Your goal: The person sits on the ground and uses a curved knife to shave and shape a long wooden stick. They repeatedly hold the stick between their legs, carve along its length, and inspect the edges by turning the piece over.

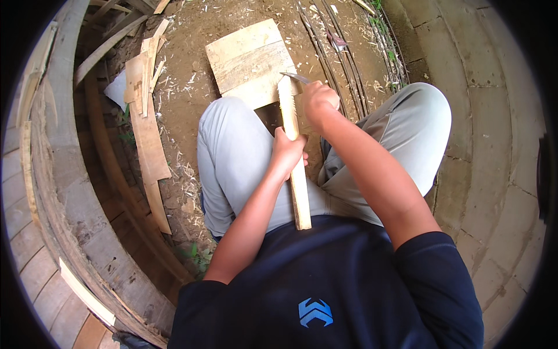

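Observation:
A pale wooden stick (299, 195) runs from my belly up between my knees. My left hand (289, 152) is wrapped round its middle. Small raised slivers line the right edge of the stick's far part. In my right hand (321, 103) is a knife, its handle hidden in the closed fingers. The knife's blade (295, 76) points left and lies across the stick's far end; whether it bites into the wood I cannot tell. Just beyond and beneath that end is a square board of light planks (250, 61).
Thin wood offcuts (143, 116) lie on the dirt at the left, beside a large curved beam (87, 215). Long dark rods (343, 58) run along the ground at the far right of the board. Shavings are scattered over the soil. Paving slabs (494, 128) cover the right side.

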`<state>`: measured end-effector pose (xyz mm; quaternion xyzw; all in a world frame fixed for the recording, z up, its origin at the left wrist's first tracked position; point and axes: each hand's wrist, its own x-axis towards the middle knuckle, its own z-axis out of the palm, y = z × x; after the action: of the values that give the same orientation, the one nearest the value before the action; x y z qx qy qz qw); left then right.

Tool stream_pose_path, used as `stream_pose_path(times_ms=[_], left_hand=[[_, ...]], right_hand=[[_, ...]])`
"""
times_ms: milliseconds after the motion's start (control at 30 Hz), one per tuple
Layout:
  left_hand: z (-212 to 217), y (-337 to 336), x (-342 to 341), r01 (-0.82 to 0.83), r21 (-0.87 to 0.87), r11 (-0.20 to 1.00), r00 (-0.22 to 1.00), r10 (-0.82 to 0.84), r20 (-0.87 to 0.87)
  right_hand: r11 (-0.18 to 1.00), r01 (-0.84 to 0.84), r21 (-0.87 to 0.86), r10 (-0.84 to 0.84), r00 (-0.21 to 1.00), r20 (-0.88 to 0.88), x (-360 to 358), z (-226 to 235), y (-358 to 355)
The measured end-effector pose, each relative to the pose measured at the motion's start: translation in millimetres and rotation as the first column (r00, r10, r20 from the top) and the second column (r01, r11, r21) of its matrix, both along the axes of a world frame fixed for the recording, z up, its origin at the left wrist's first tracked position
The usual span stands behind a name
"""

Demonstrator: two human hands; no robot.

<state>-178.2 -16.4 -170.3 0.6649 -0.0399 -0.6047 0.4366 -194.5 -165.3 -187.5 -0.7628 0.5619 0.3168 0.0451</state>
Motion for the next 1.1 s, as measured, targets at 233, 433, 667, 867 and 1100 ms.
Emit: stream_pose_path(times_ms=[233,433,667,867,1100], left_hand=[[-7,3,3,-0.022,0.0,1.0,0.999,0.022,-0.032],[-5,2,-1,0.011,-0.006,1.0,1.0,-0.011,-0.016],[-6,3,-1,-0.007,-0.007,1.0,1.0,0.007,-0.02],[-3,7,-4,0.01,0.01,1.0,1.0,-0.01,0.015],[2,8,-6,0.057,-0.016,0.998,0.998,-0.057,0.036]], right_hand=[[0.99,-0.088,0.114,0.087,0.996,0.007,4,40,-4],[0.996,-0.077,0.051,0.08,0.995,-0.055,5,20,-3],[0.997,-0.054,-0.047,0.057,0.995,0.083,-18,-22,-1],[0.999,-0.03,0.03,0.028,0.998,0.058,-7,-6,1],[0.964,-0.022,0.267,-0.027,0.984,0.179,-14,13,-26]])
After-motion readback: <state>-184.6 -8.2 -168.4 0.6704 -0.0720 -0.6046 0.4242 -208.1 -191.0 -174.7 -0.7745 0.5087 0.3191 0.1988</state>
